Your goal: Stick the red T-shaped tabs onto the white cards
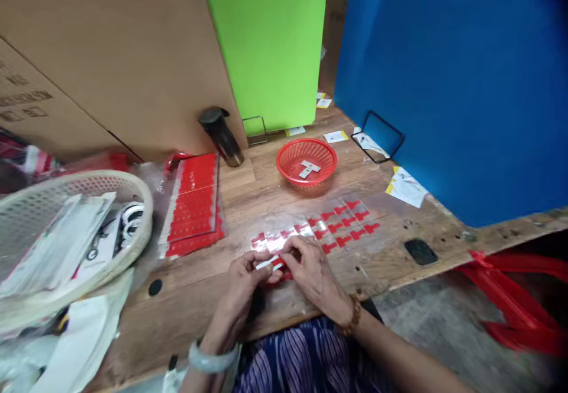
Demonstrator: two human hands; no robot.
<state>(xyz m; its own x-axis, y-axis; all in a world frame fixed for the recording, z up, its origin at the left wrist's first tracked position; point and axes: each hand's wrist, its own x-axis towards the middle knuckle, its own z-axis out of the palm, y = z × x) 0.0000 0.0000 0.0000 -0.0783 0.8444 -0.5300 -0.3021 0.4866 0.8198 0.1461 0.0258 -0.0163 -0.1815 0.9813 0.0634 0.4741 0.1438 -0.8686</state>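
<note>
My left hand [250,271] and my right hand [307,267] meet low over the table. A small white piece [268,263] is pinched in the fingers of my left hand. Close against it, the right fingertips are pressed together on a small red piece [278,260], partly hidden by the fingers. Beneath and beyond the hands lies a clear plastic sheet [293,227] with rows of red T-shaped stickers [341,223]. Two small pale pieces [310,166] lie in the red plastic basket [306,181] farther back.
Stacked red sticker sheets [194,195] lie to the left, near a dark tumbler [222,137]. A white basket [144,221] holds packaged items. Green [270,44] and blue [448,97] panels stand behind. Paper cards [406,187] lie at right, with a red stool [510,286] beyond the table edge.
</note>
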